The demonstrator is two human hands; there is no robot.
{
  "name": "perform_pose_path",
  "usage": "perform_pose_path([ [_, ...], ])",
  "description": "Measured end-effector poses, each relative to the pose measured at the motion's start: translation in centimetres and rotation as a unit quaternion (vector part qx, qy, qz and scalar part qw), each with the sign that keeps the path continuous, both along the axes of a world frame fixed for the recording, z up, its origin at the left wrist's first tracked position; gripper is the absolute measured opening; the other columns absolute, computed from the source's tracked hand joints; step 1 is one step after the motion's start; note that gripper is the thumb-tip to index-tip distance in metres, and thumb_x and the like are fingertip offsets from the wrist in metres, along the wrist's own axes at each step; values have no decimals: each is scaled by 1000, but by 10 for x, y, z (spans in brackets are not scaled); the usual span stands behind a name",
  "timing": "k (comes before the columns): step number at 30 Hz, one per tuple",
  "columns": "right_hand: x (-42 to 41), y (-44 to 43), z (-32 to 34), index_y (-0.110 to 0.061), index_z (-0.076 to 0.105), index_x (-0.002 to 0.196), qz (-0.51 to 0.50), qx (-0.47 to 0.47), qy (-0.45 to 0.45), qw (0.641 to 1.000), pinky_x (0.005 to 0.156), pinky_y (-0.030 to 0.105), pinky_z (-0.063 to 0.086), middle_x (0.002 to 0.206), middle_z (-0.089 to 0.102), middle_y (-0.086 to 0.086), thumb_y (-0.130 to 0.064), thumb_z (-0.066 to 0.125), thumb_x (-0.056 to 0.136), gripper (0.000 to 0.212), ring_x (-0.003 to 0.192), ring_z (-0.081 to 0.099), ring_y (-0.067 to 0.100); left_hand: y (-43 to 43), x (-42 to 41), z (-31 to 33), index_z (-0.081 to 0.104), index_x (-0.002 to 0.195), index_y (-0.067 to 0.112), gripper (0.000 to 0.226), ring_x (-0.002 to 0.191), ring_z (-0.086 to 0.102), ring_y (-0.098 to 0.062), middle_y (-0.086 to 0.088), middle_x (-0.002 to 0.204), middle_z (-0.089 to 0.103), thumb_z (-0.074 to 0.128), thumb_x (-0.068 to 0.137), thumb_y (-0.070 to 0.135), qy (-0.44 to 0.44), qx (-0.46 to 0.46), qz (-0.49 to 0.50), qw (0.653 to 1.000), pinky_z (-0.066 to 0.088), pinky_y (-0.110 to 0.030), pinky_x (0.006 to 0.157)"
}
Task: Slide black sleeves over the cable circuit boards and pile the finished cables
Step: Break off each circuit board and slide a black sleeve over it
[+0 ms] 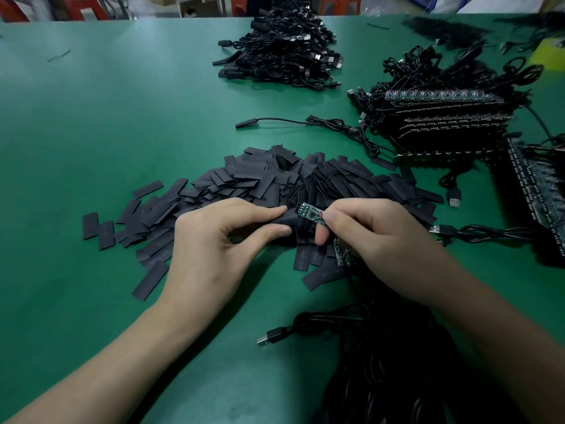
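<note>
Nearest us, loose cables (382,347) lie below our right hand (376,240), whose fingers (339,215) pinch the circuit board (310,213). Its tip points to 10 o'clock, meeting the black sleeve (292,220) pinched by our left hand (214,240).

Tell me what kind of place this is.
Likely an electronics assembly workshop: a wide green workbench, a heap of flat black sleeves, and stacks of black USB cables with bare circuit boards.

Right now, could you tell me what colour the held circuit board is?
The circuit board is green; head view.
</note>
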State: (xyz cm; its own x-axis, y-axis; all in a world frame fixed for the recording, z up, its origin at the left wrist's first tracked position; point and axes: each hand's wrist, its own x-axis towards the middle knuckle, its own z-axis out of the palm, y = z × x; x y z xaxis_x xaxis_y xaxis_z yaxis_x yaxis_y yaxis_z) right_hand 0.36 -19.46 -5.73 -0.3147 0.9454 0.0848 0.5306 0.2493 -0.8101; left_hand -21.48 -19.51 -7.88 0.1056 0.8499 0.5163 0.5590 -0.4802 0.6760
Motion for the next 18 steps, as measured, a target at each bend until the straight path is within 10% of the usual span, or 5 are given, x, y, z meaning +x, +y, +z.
perform_pose_path([
  [18, 1, 1, 4, -23, 69, 73, 29, -21, -51, 998, 47, 24, 27, 46, 34, -10, -33, 50, 102, 36, 44, 33, 7, 4, -6, -2, 81, 102, 15, 21, 78, 65, -5, 5, 87, 74, 82, 83, 24, 81, 52, -4, 995, 53, -24, 75],
])
